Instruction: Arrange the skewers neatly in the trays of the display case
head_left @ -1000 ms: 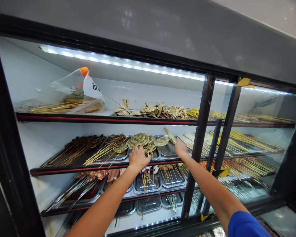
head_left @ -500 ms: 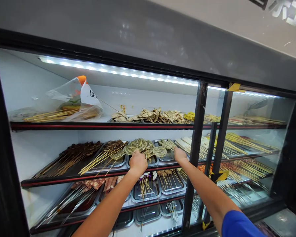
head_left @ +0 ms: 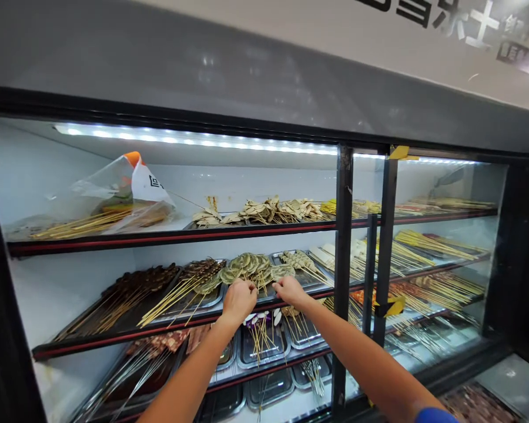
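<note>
Skewers of round, flat green slices (head_left: 247,265) lie in a metal tray on the middle shelf of a lit display cabinet. Close in front of them, at the lower left of the pile, is my left hand (head_left: 241,299), its fingers pinched together. My right hand (head_left: 291,291) is also closed, fingertips just under the rightmost slices (head_left: 283,271), where wooden sticks point forward. What either set of fingers grips is too small or hidden to make out. Beside the pile, to the right, is a tray with pale green, knobbly skewers (head_left: 300,259).
Dark brown skewers (head_left: 141,285) fill the shelf's left end. A plastic bag (head_left: 147,191) of skewers lies on the upper shelf. The door frame (head_left: 344,264) stands upright right of my hands. Meat skewers (head_left: 158,343) and trays (head_left: 264,352) sit below.
My right hand has moved left, from the pale green skewers to the round green slices. The left hand stays by the slices. The camera view has shifted slightly.
</note>
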The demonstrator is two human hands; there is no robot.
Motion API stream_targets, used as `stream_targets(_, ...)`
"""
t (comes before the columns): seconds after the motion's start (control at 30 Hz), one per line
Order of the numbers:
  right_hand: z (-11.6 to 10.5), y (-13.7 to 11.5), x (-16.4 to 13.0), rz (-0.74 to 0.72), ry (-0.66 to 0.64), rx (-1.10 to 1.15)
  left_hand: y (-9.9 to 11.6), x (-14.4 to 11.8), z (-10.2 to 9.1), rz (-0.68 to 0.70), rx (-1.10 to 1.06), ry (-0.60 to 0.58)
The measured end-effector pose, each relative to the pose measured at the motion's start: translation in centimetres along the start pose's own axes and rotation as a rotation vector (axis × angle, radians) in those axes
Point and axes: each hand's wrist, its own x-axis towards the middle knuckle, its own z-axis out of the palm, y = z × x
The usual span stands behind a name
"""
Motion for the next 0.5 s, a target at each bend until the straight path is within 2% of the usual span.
stream_targets(0.27,1.6,-4.2,2.7,0.158,-0.041,0.156,-0.6,-0.5,-0.5,-0.032,-0.083,0.046)
stream_targets(0.37,2.0,-4.6,3.4,0.224,-0.100,0.230,-1.0,-0.5,-1.0,-0.084,-0.108,0.023)
stream_targets(0.5,2.1,-4.3,4.0,0.353,-0.192,0.453,-1.8,-0.4,-1.3,-0.125,-0.148,-0.052)
